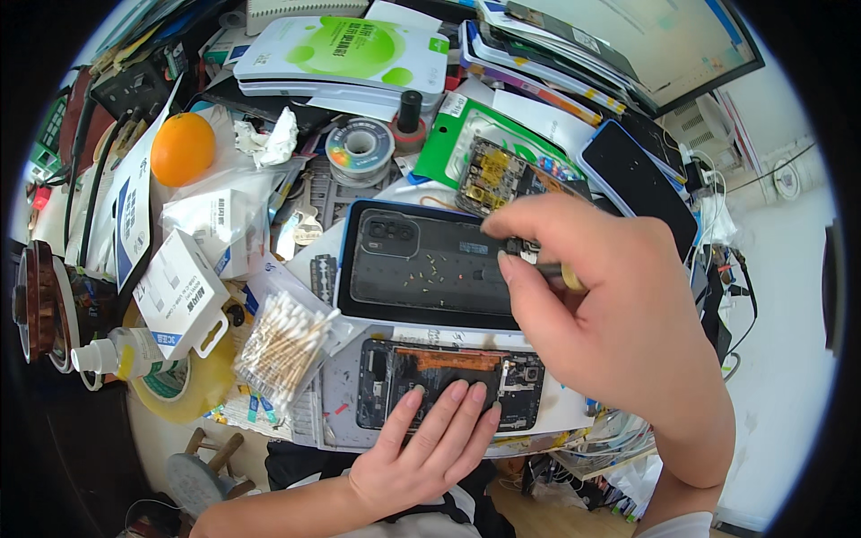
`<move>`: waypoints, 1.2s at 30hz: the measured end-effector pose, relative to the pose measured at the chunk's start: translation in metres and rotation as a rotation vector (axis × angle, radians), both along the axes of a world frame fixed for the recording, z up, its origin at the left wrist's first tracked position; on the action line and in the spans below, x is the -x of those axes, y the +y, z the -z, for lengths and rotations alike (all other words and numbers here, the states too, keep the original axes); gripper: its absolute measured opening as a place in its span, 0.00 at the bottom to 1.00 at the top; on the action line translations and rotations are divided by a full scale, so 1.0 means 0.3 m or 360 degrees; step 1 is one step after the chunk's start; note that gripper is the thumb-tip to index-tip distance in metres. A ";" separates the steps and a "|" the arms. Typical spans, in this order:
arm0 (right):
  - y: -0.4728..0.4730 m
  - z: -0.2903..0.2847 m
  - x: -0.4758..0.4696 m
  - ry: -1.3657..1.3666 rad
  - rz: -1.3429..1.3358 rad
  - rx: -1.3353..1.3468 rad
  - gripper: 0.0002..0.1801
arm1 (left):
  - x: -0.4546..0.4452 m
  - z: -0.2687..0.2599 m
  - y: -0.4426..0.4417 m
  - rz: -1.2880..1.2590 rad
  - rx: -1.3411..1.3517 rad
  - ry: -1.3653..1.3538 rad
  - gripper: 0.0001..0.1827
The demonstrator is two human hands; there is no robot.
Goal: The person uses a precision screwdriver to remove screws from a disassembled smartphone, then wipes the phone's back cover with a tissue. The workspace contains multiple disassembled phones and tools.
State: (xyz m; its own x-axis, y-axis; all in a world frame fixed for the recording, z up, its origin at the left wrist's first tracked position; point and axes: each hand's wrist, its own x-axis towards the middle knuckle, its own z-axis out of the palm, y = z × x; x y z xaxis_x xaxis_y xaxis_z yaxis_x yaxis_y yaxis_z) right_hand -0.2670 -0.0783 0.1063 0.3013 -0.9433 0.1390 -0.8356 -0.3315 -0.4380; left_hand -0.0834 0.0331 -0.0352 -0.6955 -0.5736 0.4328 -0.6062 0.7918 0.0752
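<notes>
The fingers of my left hand (434,434) lie spread on an opened smartphone (447,360), whose battery, orange flex cable and camera module show. Above it, a detached phone back cover (397,262) with a camera cutout rests on a black panel with a blue rim (346,296); several tiny screws (430,269) are scattered over the cover. My right hand (592,296) hovers over the right end of the cover, thumb and index fingertips slightly apart. A slim dark tool with a brass-coloured round end (570,277) sits in its curled fingers; its tip is unclear.
A bare circuit board (494,175) lies on green packaging (437,148) behind. A solder spool (360,151), a small black-capped bottle (409,121), a razor blade (323,276) and bagged cotton swabs (286,343) lie around. White boxes (181,296) and an orange (182,149) are at left, another phone (639,181) at right.
</notes>
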 end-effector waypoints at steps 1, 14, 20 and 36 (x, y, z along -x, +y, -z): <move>-0.012 -0.003 -0.009 -0.0053 0.0022 -0.0052 0.09 | -0.003 -0.001 -0.003 0.0016 0.0001 0.0014 0.18; -0.053 0.116 -0.019 -0.0533 0.0290 -0.0729 0.05 | -0.022 -0.003 -0.016 0.0114 -0.0009 -0.0027 0.20; -0.061 0.134 -0.012 -0.0787 0.0302 -0.0869 0.11 | -0.019 0.000 -0.012 0.0107 -0.0034 -0.0012 0.19; 0.014 0.134 0.023 -0.1291 0.0320 -0.0042 0.23 | -0.018 0.000 -0.011 0.0098 0.0002 -0.0045 0.24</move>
